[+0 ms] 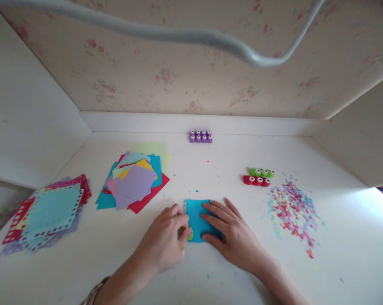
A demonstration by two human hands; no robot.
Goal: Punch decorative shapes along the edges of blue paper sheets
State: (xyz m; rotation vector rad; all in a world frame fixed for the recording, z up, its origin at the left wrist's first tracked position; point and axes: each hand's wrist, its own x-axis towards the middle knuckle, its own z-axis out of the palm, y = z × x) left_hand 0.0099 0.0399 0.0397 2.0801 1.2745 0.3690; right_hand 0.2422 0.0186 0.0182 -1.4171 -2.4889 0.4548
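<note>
A blue sheet of paper point(196, 212) lies on the table in front of me, with a row of small punched holes along the upper part of its left edge. My left hand point(164, 237) is closed around a green craft punch point(191, 234) at the lower left edge of that sheet; fingers cover most of the punch. With fingers spread, my right hand point(234, 235) rests flat over the sheet's right side and hides part of it.
Coloured paper sheets point(136, 186) are piled left of centre, and hole-edged sheets point(51, 207) are stacked farther left. Purple punches point(200, 137) stand at the back. Green punches point(261, 172) and red punches point(257, 181) sit right, beside scattered confetti point(293, 207). A white cable point(178, 36) crosses above.
</note>
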